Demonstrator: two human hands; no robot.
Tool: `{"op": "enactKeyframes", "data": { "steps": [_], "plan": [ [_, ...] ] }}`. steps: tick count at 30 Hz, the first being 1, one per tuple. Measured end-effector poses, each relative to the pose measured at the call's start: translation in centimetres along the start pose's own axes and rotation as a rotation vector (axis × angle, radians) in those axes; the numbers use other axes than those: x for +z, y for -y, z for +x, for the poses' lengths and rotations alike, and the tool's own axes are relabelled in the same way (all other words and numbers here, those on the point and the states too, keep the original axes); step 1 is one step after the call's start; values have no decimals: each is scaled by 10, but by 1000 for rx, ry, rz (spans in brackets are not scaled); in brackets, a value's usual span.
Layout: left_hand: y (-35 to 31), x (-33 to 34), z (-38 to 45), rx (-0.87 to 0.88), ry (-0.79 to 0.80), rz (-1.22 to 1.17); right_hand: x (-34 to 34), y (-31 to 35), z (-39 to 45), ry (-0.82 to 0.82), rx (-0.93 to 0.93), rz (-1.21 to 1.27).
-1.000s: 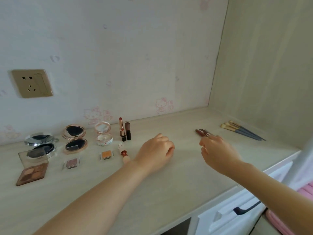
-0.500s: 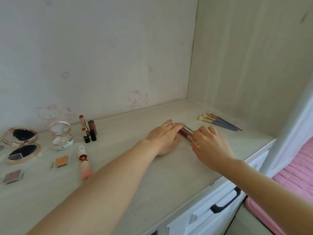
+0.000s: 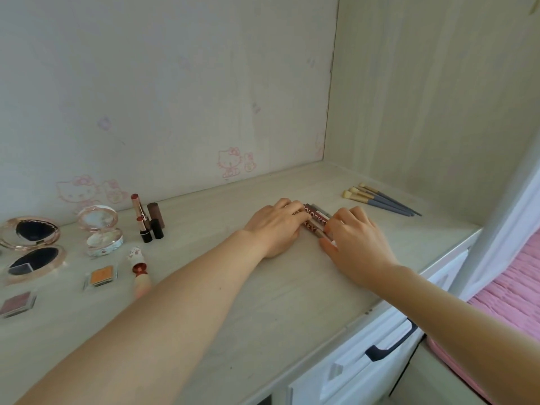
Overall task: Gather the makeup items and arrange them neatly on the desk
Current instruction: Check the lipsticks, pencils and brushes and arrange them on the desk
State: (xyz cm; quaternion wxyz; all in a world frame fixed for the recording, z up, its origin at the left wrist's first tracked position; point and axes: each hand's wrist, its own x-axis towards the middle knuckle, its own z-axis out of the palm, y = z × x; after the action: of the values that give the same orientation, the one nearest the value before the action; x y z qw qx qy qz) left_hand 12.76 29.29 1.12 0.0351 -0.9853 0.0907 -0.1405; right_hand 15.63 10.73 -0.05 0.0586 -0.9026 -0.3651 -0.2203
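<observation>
Both hands bracket the lip tubes (image 3: 317,222) mid-desk: left hand (image 3: 276,226) lies w/ fingers fairly straight, tips touching the tubes' left end, not wrapped around anything; right hand (image 3: 355,244) has fingers curled over the right end, w/ thumb low on the near side, so it's pinching the bunch. A sec ago the left was a loose fist on bare desk (image 3: 233,331) & the right was only reaching toward the tubes; half a sec ago both had arrived. Now they're squeezed in from both ends, so the tubes sit side by side, touching, lettering up. My read: this group is nearly squared off, approx. the last nudge before letting go. Brushes (image 3: 380,200) lie in a tidy fan near the right wall, well apart from the tubes. To the left, lipsticks (image 3: 147,219) stand upright by the wall, a small round compact (image 3: 102,232) & a bigger compact (image 3: 30,249) sit open, a pink lipstick (image 3: 139,270) lies on its side, & an orange shadow pan (image 3: 100,276) sits just beside it. Those still look loosely spaced, prob. next to sort.
</observation>
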Motion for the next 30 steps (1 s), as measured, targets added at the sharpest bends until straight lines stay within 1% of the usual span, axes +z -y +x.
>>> {"op": "enactKeyframes", "data": {
  "steps": [7,12,17,20,22,24,27,30],
  "plan": [
    [0,-7,-10,-12,-29,47,-3,4,-1,-31,-1,21],
    [2,-20,-35,-17,-60,57,-17,13,-5,-72,6,173],
    [7,-49,-75,-62,-161,-94,-34,32,-2,-45,102,463],
    [12,-64,-106,-86,-221,-144,-46,49,-2,-15,168,643],
    [15,-74,-128,-125,-225,-204,-53,64,-1,32,206,763],
    [17,-83,-150,-173,-228,-247,-61,80,0,96,223,941],
    [20,-95,-186,-231,-249,-272,-72,106,0,181,215,1178],
    [24,-105,-223,-306,-280,-310,-77,134,1,251,197,1342]
  ]
}}
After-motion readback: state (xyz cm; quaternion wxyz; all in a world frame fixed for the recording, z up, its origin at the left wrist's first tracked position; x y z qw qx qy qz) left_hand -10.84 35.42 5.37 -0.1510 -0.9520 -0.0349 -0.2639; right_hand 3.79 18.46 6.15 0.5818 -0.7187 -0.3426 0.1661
